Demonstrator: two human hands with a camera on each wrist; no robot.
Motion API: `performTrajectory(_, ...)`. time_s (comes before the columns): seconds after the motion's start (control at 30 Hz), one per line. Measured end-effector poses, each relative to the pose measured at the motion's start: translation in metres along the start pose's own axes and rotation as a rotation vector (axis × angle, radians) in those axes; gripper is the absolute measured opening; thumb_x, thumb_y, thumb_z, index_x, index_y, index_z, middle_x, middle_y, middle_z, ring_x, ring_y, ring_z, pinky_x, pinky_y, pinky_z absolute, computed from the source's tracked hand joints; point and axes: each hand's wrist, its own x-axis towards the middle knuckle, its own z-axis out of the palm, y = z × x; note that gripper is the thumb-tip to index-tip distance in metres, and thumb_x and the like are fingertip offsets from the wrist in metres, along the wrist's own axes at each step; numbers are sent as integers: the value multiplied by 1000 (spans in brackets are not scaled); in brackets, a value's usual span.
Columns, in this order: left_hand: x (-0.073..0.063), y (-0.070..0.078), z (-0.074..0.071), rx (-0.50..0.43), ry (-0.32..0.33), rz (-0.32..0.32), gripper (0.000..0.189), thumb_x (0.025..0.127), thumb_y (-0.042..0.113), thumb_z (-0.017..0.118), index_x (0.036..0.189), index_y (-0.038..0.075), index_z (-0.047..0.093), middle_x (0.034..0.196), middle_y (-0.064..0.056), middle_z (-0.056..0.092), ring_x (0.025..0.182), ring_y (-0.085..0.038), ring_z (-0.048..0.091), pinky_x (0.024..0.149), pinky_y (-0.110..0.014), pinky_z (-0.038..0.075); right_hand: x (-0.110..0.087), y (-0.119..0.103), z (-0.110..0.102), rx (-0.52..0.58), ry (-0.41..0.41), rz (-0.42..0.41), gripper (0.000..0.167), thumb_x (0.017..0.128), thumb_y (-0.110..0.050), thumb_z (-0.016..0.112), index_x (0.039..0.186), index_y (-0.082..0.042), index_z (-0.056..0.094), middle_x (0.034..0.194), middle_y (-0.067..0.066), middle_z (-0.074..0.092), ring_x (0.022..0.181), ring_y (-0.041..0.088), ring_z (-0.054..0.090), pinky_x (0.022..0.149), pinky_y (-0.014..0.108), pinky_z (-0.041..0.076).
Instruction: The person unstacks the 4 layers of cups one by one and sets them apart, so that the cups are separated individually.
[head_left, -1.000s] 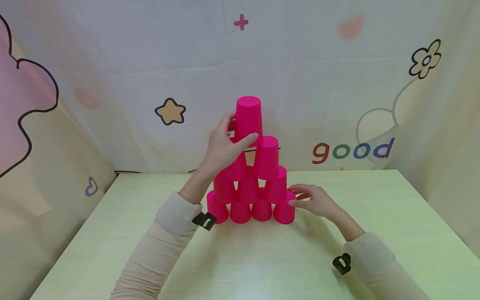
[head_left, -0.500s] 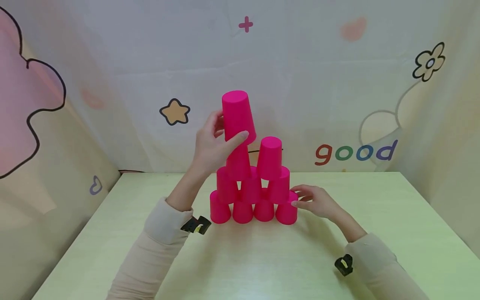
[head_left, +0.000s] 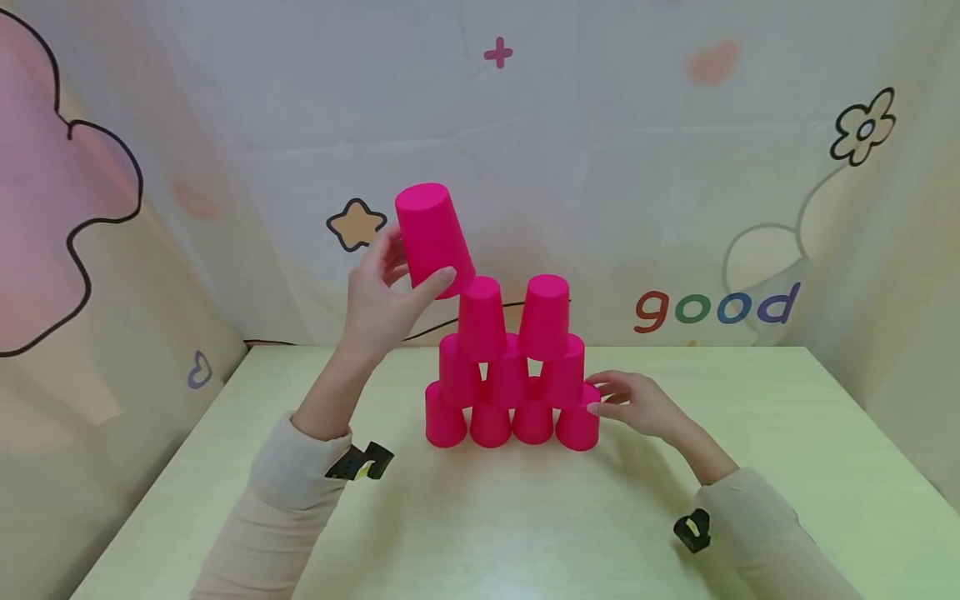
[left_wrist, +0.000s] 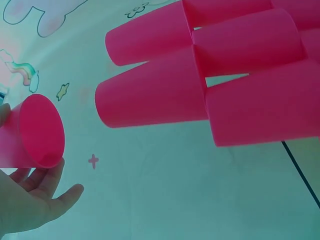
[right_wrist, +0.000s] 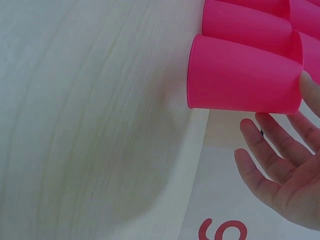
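My left hand [head_left: 378, 308] grips a bright pink cup [head_left: 435, 240], held upside down and tilted, up and to the left of a stack of similar cups. In the left wrist view this cup's open mouth [left_wrist: 44, 132] shows beside the fingers. The stack has several cups in its bottom row, three in the middle row and two on top [head_left: 482, 319], all mouth down. My right hand [head_left: 637, 404] holds the bottom row's rightmost cup [head_left: 577, 425] near its upper end, thumb in front. In the right wrist view some fingers [right_wrist: 257, 187] extend away from the cup.
The stack stands on a pale wooden table [head_left: 525, 525]. A printed cloth backdrop [head_left: 637, 183] hangs behind and at both sides. A dark cord [head_left: 431, 328] runs along the backdrop behind the stack. Black wrist devices [head_left: 360, 462] sit on both cuffs.
My left hand has carried its cup leftward away from above the top pair, and the cup now tilts more to the left. My right hand stays at the bottom right cup.
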Motion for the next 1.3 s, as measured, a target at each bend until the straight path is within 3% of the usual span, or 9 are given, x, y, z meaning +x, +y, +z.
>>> performTrajectory(0.33,-5,-7,-30,-18,70,25,50,78,9,70,123,2,48,109,-8,58,96,-17,56,85,-31,46,0,1,0,6,7,-3,46,81,-18,68,121,-1,53,112,17,57,96,31,57,75,37,52)
performTrajectory(0.6,-12,-13,-49,-44,85,-50,48,79,12,68,122,5,49,112,-9,57,99,-21,55,87,-27,46,-1,-2,-1,13,4,11,46,81,-17,69,120,-1,53,112,17,57,96,32,57,75,38,52)
performTrajectory(0.87,-23,-27,-64,27,87,-96,51,79,12,69,125,5,47,115,-8,55,101,-20,54,81,-22,48,-1,-3,-1,25,-7,16,45,81,-17,68,120,0,53,112,17,57,95,31,57,75,38,52)
performTrajectory(1.07,-34,-36,-73,68,83,-183,53,80,16,69,126,5,45,117,-8,53,102,-19,53,80,-22,49,-1,-3,-1,22,-4,17,45,81,-17,69,120,0,53,111,17,57,95,31,57,74,37,52)
performTrajectory(1.3,-46,-58,-81,162,72,-230,58,79,18,71,127,4,41,119,-9,51,104,-20,51,79,-22,49,0,0,-1,15,-3,6,45,81,-16,69,120,0,53,111,17,58,95,31,58,74,36,52)
